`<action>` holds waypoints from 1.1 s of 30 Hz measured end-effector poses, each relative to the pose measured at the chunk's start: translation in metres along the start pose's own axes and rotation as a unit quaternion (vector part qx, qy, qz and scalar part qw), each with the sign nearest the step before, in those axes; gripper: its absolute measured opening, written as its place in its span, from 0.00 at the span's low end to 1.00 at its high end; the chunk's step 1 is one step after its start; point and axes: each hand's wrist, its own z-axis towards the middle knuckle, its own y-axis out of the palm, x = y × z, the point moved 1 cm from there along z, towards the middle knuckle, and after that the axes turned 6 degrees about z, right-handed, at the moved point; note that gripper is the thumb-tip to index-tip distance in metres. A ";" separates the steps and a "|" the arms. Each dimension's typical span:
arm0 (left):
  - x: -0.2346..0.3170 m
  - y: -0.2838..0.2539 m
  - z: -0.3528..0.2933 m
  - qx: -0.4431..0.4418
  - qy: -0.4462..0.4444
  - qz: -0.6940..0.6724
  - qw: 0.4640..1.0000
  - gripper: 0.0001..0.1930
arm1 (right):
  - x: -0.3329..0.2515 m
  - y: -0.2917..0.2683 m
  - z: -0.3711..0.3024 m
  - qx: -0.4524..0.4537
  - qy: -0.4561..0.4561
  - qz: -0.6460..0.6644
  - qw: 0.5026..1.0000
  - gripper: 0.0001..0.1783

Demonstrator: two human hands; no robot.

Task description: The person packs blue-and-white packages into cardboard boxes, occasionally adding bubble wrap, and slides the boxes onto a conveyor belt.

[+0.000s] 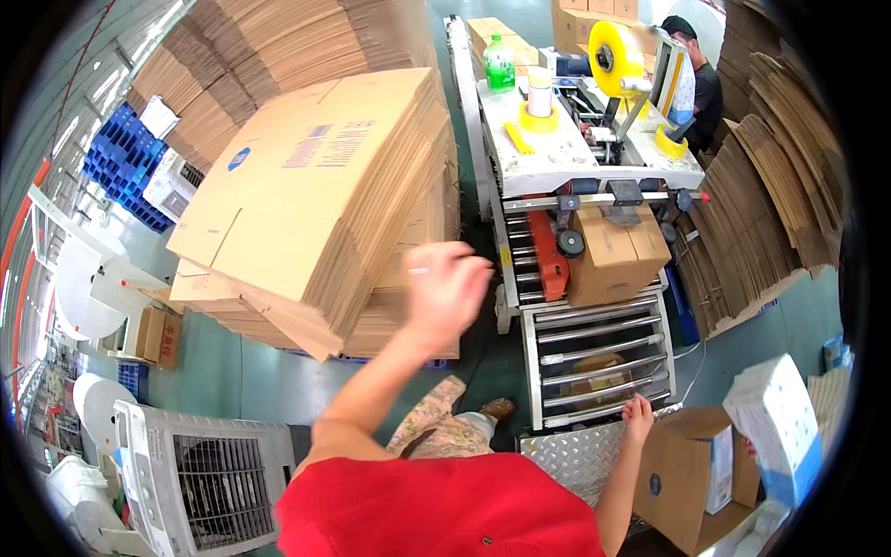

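Observation:
My left hand (448, 290) hovers in front of a tall stack of flattened cardboard boxes (278, 176). Its fingers are curled and slightly blurred, and no object shows in them. On the other side, my right hand (638, 420) is raised beside the roller conveyor (599, 357), fingers loosely bent and slightly apart, holding nothing visible. It is close to an open cardboard box (664, 473) that has a white-and-blue pack (720, 469) inside. Farther up, a closed carton (614, 255) sits under the box-taping machine (594, 172), apart from both hands.
A green bottle (499, 65), a yellow cutter (518, 137) and tape rolls (538, 118) lie on the machine's top. A person (705, 93) is behind it. More flattened boxes (752, 204) stand at right. An air cooler (209, 478) stands lower left. White-and-blue packs (775, 418) stand lower right.

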 end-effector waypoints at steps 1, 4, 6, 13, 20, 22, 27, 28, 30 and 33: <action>-0.018 -0.045 -0.003 0.001 -0.010 0.066 0.998 0.09 | 0.008 -0.015 -0.014 0.013 0.017 -0.002 1.000 0.10; -0.081 -0.142 0.001 -0.016 -0.031 0.163 0.986 0.28 | 0.022 -0.039 -0.044 0.059 0.061 -0.032 0.996 0.09; -0.120 -0.171 0.001 -0.129 -0.040 0.195 0.971 0.34 | 0.026 -0.049 -0.039 0.031 0.022 0.005 0.999 0.09; -0.166 -0.176 -0.025 -0.198 -0.047 0.104 0.974 0.31 | -0.089 0.055 -0.098 -0.097 -0.113 -0.016 0.989 0.11; -0.080 -0.192 -0.067 -0.147 0.095 0.126 0.977 0.21 | -0.150 0.076 -0.149 -0.148 -0.152 -0.023 0.977 0.13; -0.059 -0.216 -0.077 -0.061 0.156 0.149 0.975 0.23 | -0.162 0.066 -0.156 -0.137 -0.180 -0.040 0.973 0.13; -0.137 -0.278 -0.118 -0.018 0.007 0.255 0.967 0.20 | -0.183 0.074 -0.175 -0.153 -0.276 -0.069 0.946 0.11; -0.139 -0.281 -0.118 0.000 0.039 0.247 0.968 0.19 | -0.188 0.079 -0.182 -0.157 -0.315 -0.085 0.932 0.11; -0.131 -0.288 -0.100 0.029 0.096 0.235 0.967 0.16 | -0.222 0.116 -0.249 -0.144 -0.430 -0.192 0.870 0.12; -0.065 -0.285 -0.043 0.071 0.196 0.249 0.946 0.14 | -0.274 0.151 -0.354 -0.097 -0.675 -0.333 0.651 0.30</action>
